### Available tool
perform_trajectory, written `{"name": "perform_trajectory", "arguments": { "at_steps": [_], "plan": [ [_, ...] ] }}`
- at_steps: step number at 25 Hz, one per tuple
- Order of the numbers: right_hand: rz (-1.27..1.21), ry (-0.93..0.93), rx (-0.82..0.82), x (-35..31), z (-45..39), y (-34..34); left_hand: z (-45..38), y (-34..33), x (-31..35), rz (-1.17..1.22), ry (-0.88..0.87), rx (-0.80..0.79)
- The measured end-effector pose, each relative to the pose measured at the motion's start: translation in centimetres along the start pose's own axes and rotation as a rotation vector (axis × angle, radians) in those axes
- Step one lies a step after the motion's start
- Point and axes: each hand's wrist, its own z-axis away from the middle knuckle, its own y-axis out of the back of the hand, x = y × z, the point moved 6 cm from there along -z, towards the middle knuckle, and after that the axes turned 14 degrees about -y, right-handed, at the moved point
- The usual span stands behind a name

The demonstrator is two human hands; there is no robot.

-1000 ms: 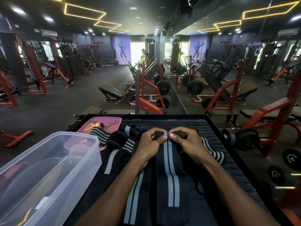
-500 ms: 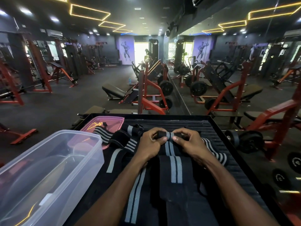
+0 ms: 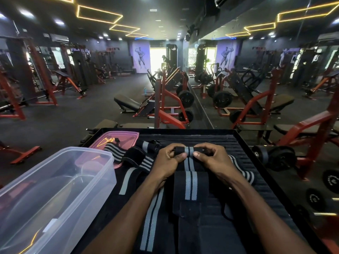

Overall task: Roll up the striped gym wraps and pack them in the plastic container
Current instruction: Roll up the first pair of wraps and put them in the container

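The striped gym wrap (image 3: 190, 180) being worked on lies lengthwise down the middle of a black ribbed mat (image 3: 244, 143), its far end turned over into a small tight roll with two grey stripes showing across it. The left hand (image 3: 169, 161) grips the left end of that roll, fingers curled over the top and thumb pressed against the near side; the right hand (image 3: 213, 158) pinches the right end the same way, thumb tip on the near face beside the stripes. Both hands sit close together, with only the striped middle of the roll showing between them. The unrolled length of the wrap runs toward the viewer between the forearms, flat on the mat. A second wrap (image 3: 152, 219) with grey stripes lies just left of it, partly under the left forearm. More wraps (image 3: 135, 159) are heaped loosely at the far left of the mat, and another striped piece (image 3: 244, 172) shows past the right wrist. The clear plastic container (image 3: 53, 195) stands open at the near left, beside the mat, with nothing visible inside. Its pink lid (image 3: 117, 137) lies flat beyond it, at the mat's far left corner, with one wrap end draped over it. Dumbbells (image 3: 275, 158) rest on the floor to the right.
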Motion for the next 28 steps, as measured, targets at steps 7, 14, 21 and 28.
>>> {"name": "perform_trajectory", "arguments": {
  "at_steps": [7,14,21,28],
  "plan": [
    [-0.072,0.03,-0.032,-0.2,-0.1,0.0,0.1,0.1,0.0,0.057,0.052,0.036],
    [-0.041,0.019,-0.015,-0.2,0.0,-0.2,0.3,-0.2,-0.5,0.134,0.139,0.029],
    [-0.181,-0.145,-0.09,0.9,0.0,-1.0,0.0,0.4,0.0,0.027,0.065,0.073],
    [-0.107,-0.068,-0.073,0.3,0.3,-0.7,0.0,0.0,-0.8,0.14,0.187,0.08]
  ]
}}
